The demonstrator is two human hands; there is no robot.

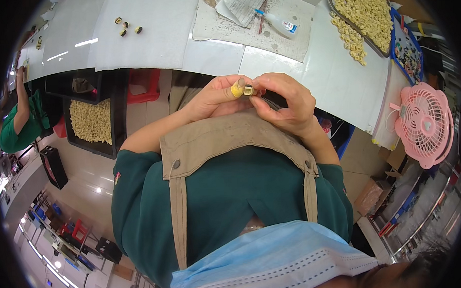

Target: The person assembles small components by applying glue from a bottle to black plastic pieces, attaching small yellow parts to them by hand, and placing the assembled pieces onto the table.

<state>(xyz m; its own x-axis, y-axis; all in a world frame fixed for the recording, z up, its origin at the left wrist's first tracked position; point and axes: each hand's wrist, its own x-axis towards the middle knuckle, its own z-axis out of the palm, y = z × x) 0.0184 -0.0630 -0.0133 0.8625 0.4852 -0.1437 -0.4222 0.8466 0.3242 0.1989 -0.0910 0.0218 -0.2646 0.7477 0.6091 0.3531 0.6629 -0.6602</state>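
Observation:
Just past the edge of my apron, both hands meet around a small pale-yellow and black piece (248,89). My left hand (212,99) is closed, pinching the piece from its left side; a yellow cover (237,88) wraps the thumb tip. From the other side my right hand (290,99) has its finger and thumb curled in close against the same piece. What the fingers hide of it I cannot make out. On the white table (209,56) beyond, several similar yellow and black pieces (124,26) lie at the left, apart from my hands.
A glue bottle (282,26) and papers (243,6) lie on a stained board (211,28). At the right are a tray of yellow pieces (363,7), a blue tray (406,49) and a pink fan (425,122). A black crate (119,117) stands left; another person's arm (20,105) shows beyond.

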